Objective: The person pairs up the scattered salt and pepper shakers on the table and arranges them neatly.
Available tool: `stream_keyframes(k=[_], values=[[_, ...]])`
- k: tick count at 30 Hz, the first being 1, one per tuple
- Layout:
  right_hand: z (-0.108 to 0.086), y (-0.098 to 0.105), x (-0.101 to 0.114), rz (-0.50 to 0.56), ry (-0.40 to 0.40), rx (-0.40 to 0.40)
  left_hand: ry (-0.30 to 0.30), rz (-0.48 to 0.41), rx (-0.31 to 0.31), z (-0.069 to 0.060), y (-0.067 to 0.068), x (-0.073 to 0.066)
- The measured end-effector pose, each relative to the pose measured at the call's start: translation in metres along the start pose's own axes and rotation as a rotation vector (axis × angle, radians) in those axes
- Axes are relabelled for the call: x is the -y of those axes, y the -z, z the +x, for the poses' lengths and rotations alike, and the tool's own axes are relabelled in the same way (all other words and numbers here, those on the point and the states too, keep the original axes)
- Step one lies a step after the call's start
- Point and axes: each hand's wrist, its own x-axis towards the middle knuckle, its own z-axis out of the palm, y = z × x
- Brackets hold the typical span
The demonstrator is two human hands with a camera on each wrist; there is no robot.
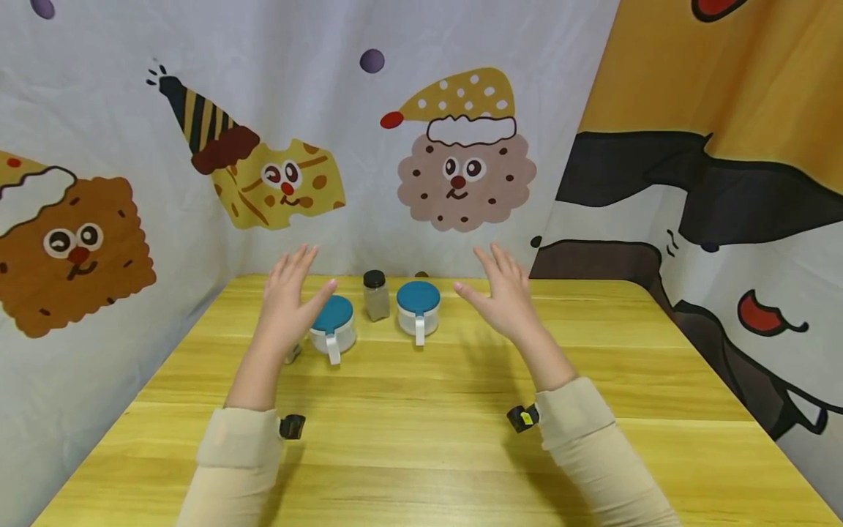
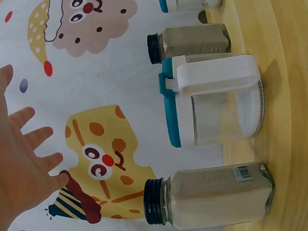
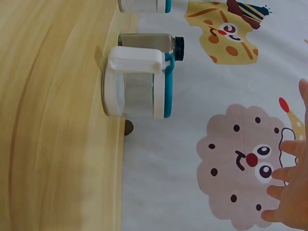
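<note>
Wooden table, fingers splayed above.

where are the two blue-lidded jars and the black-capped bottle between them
Left blue-lidded jar (image 1: 334,318): head view, on its lid.
Right blue-lidded jar (image 1: 418,301): head view, on its lid.
Black-capped bottle (image 1: 377,300): head view, on its body below the cap.

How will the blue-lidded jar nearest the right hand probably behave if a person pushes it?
The blue-lidded jar is probably hard to tip, since its body looks wide and low. Its clear, glass-like wall seems rigid and perhaps fragile. If toppled, its protruding handle might limit rolling.
</note>
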Motion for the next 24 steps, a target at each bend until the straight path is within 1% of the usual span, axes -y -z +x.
stream_keyframes(k=[10, 17, 20, 24], values=[[-0.004, -0.013, 0.008, 0.042, -0.004, -0.01, 0.013, -0.023, -0.031, -0.004, 0.001, 0.005], [-0.007, -0.021, 0.012, 0.059, -0.001, -0.016, 0.055, -0.074, -0.065, -0.009, 0.005, 0.009], [-0.008, -0.024, 0.013, 0.072, 0.002, -0.018, 0.064, -0.091, -0.087, -0.011, 0.007, 0.012], [-0.009, -0.029, 0.016, 0.097, 0.011, -0.021, 0.073, -0.105, -0.102, -0.012, 0.011, 0.015]])
